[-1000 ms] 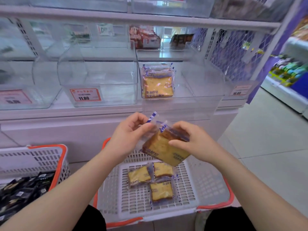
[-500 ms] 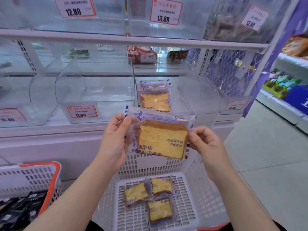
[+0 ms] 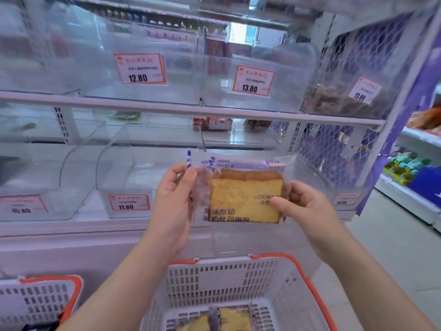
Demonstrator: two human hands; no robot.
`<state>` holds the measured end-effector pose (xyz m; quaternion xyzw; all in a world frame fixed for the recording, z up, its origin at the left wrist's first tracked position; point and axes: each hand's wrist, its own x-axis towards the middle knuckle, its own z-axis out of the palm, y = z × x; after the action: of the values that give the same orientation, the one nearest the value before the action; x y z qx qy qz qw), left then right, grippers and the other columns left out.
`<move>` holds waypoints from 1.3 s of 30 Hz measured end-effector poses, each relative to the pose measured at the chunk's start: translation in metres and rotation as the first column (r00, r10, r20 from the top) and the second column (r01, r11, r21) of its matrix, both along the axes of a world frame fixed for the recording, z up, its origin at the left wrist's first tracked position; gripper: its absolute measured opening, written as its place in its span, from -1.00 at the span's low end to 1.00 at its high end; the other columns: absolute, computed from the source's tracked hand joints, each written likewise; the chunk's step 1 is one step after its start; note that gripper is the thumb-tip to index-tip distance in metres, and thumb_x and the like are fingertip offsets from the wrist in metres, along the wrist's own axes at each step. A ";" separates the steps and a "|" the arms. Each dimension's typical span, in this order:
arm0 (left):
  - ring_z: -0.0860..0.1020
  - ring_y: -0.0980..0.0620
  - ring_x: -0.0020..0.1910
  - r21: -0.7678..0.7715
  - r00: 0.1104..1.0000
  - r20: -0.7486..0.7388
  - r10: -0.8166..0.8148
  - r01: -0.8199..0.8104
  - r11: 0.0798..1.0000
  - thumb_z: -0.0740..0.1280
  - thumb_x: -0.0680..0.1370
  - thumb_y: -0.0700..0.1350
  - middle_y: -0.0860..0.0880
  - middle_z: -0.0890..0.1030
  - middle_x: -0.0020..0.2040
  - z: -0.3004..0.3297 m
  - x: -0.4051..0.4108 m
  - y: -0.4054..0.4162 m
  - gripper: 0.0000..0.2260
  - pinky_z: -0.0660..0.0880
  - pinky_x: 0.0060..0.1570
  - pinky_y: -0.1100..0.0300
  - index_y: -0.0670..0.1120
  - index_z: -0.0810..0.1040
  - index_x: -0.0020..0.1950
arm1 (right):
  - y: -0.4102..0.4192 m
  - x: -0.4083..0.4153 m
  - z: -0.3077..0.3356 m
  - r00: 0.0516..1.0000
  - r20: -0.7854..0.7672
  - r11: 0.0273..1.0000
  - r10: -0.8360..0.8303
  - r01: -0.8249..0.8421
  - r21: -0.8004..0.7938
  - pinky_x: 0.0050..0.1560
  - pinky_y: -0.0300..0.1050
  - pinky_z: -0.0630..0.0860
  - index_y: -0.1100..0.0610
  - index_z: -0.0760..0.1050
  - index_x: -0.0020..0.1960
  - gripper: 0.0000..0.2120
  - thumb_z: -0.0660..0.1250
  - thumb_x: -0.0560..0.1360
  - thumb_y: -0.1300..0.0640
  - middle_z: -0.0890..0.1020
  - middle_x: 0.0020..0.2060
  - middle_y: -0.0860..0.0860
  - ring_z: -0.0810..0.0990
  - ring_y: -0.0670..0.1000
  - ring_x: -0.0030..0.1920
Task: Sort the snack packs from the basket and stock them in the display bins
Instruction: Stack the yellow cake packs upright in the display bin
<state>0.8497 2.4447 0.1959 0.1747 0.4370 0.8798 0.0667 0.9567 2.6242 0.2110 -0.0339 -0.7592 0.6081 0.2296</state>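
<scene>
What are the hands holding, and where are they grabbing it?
Both hands hold one wrapped bread pack: the left hand pinches its left edge, the right hand its right edge, thumb on the front.

1 snack pack [image 3: 241, 194] up in my hands, left hand [image 3: 173, 201] + right hand [image 3: 307, 206], so 2 hands on it. Packs in the basket [image 3: 224, 280] below: prob. 2 [image 3: 235, 318] showing, frame edge cuts them off so can't be sure. Baskets: 2, the 2nd basket [image 3: 35, 297] at far left w/ dark stuff in it, count unreadable. Price tags I can count: 6, i.e. 12.80 [image 3: 140, 68], 13.80 [image 3: 253, 80], another 13.80 [image 3: 364, 90] up top, then 11.80 [image 3: 129, 202] plus 2 blurry ones [image 3: 22, 206] on the lower row.
</scene>
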 end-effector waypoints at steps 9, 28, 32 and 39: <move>0.47 0.35 0.03 -0.611 0.991 -0.096 -0.088 0.011 0.791 0.36 0.49 -0.05 0.10 0.49 0.20 -0.020 -0.030 0.016 -0.62 0.40 -0.07 0.52 -0.02 0.39 0.28 | 0.056 -0.063 -0.004 0.924 0.336 0.964 -0.183 0.235 -0.123 -0.36 -0.19 0.33 0.14 0.42 -0.13 -0.85 0.40 0.43 0.25 0.54 -0.27 0.11 0.40 -0.01 -0.39; 0.41 0.38 0.20 -0.700 0.945 -0.261 -0.197 -0.045 0.713 0.41 0.43 -0.09 0.29 0.47 0.18 -0.043 -0.037 0.010 -0.41 0.44 0.18 0.27 0.08 0.30 0.42 | 0.055 -0.141 -0.044 0.619 0.766 0.938 -0.173 -0.133 0.319 0.06 -0.05 0.51 0.23 0.45 0.12 -0.82 0.28 0.54 0.20 0.56 0.05 0.12 0.55 0.10 0.06; 0.48 0.27 0.18 -0.668 0.958 -0.234 -0.166 -0.034 0.744 0.37 0.48 -0.11 0.20 0.50 0.21 -0.051 -0.032 0.008 -0.55 0.46 0.11 0.30 0.06 0.38 0.34 | 0.053 -0.119 -0.034 0.655 0.715 0.873 -0.246 -0.171 0.457 0.03 -0.07 0.46 0.22 0.46 0.04 -0.83 0.30 0.53 0.14 0.54 0.01 0.12 0.50 0.07 -0.02; 0.59 0.19 -0.10 -0.530 0.996 0.086 -0.022 0.065 0.845 0.17 0.60 -0.07 0.13 0.62 0.03 -0.090 -0.015 0.007 -0.83 0.48 -0.11 0.25 0.09 0.55 0.05 | 0.005 -0.028 -0.019 0.995 0.089 0.849 -0.041 -0.012 0.528 -0.35 -0.38 0.39 -0.10 0.47 -0.19 -0.90 0.28 0.47 0.08 0.59 -0.37 -0.09 0.48 -0.17 -0.44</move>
<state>0.8343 2.4516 0.1055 0.1254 0.6568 0.7285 0.1491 0.9284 2.6294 0.1923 -0.0045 -0.9068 0.3722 0.1977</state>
